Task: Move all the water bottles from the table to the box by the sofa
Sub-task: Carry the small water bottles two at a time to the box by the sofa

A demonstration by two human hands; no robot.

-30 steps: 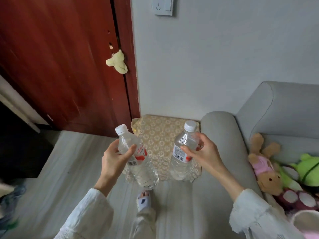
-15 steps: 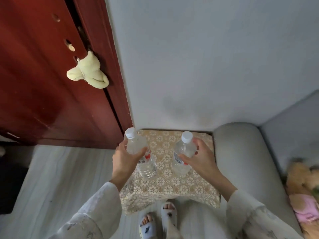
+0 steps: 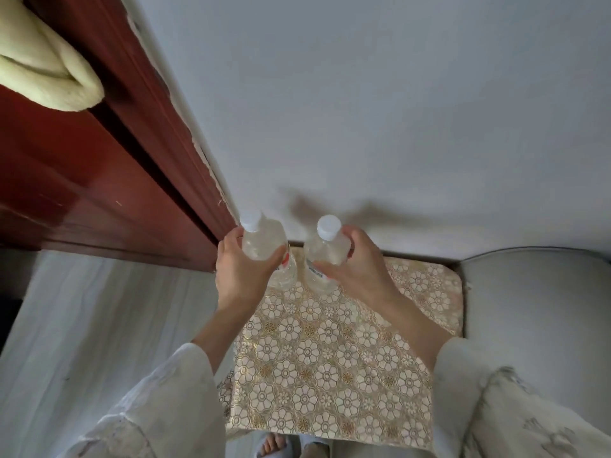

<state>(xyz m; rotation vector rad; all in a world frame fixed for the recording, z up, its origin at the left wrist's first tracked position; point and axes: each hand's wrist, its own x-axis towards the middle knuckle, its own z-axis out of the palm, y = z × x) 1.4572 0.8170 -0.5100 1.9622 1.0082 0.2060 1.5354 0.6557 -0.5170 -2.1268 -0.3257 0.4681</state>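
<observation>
My left hand grips a clear water bottle with a white cap and red label. My right hand grips a second clear bottle, also white-capped. Both bottles are upright, side by side, over the far edge of the box, which is covered by a gold floral cloth. Whether their bases touch the cloth is hidden by my hands. The box stands against the wall, between the red door and the grey sofa arm.
A dark red wooden door runs along the left, with a pale yellow plush thing hanging on it. A grey wall rises behind the box. Pale wood floor lies to the left; my slippered foot shows below.
I have stepped up to the box and now look down on it. Both hands moved forward together, bringing the bottles closer to each other and over the box's far edge by the wall.
</observation>
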